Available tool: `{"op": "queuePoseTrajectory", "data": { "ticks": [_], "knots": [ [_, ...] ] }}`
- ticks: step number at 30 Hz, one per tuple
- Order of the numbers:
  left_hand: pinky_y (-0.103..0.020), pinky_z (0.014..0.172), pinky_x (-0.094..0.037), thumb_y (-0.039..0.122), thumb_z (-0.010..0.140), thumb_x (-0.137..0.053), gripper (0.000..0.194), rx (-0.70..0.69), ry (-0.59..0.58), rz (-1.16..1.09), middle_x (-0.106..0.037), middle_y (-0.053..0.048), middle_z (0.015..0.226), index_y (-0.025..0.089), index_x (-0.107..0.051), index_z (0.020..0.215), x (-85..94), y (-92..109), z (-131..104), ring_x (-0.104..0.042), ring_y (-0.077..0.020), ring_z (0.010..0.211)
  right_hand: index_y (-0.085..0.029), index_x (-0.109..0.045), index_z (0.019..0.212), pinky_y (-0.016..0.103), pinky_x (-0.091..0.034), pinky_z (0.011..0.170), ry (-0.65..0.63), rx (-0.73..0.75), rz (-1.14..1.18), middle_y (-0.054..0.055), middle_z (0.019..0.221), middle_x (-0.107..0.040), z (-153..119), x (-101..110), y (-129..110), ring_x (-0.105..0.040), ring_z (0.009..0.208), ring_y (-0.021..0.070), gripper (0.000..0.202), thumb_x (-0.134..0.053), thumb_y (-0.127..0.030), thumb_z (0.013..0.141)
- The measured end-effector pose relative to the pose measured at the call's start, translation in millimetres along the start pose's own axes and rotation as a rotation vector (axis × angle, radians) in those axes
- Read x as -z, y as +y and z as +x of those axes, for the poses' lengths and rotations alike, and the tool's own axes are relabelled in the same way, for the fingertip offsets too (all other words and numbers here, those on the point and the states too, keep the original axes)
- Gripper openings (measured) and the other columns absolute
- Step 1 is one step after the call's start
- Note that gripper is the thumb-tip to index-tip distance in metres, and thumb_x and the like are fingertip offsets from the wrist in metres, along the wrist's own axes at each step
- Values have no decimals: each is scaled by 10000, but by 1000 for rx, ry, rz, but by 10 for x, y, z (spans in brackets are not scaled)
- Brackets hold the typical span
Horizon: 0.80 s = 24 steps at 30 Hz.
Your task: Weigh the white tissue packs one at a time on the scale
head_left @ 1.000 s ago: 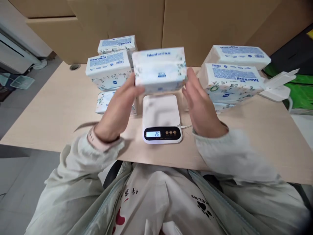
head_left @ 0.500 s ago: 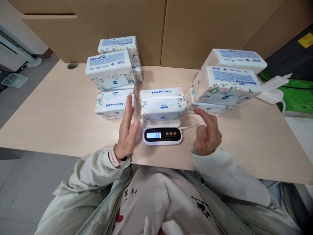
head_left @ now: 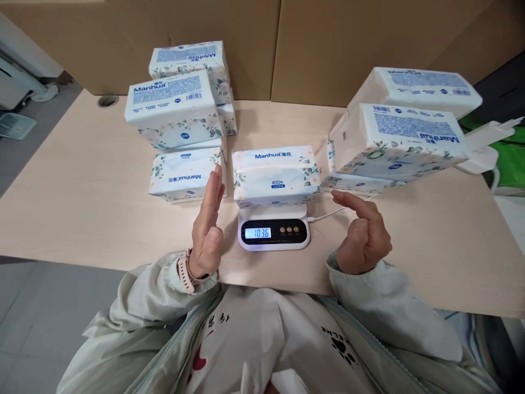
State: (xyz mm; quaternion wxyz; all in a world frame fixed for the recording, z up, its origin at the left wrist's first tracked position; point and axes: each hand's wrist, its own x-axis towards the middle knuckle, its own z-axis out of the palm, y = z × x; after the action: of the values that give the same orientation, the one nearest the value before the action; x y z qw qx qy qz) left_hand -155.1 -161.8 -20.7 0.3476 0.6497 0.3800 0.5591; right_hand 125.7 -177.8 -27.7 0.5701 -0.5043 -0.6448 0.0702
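A white tissue pack point(head_left: 276, 175) with blue lettering and printed flowers rests on a small white digital scale point(head_left: 274, 246). The lit display shows what looks like 103.6. My left hand point(head_left: 208, 230) is upright to the left of the scale, fingers straight, palm turned inward, holding nothing. To the right, my right hand point(head_left: 363, 232) holds nothing either; its index finger reaches out toward the pack while the thumb is bent in. Neither hand touches the pack. A white cable point(head_left: 338, 210) runs from the scale's right side.
Stacked tissue packs point(head_left: 172, 109) stand on the left of the table point(head_left: 82, 208), with more stacked packs point(head_left: 410, 134) on the right. Cardboard boxes point(head_left: 328, 49) form a wall behind. A white plastic object point(head_left: 488, 145) lies behind the right stack, near something green point(head_left: 508, 164).
The scale's reading has gone from 2.6 to about 103.6. Both hands have drawn slightly farther from the pack. The camera view has shifted a little closer.
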Motion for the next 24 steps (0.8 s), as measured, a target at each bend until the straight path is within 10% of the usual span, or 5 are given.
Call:
{"op": "queuePoseTrajectory", "data": {
  "ticks": [24],
  "knots": [
    [-436,1416,-320,556,1109,-542,649,-101,-41,-43,-412,15,1785,336,-439,1711,43,-129,25,-325,-310,1698,-376,-783,1356,527,-644,850,63,1,62,43,1204,-839,21,-14,67,-797,1006,288,387,-502,-305,1100]
  ]
}}
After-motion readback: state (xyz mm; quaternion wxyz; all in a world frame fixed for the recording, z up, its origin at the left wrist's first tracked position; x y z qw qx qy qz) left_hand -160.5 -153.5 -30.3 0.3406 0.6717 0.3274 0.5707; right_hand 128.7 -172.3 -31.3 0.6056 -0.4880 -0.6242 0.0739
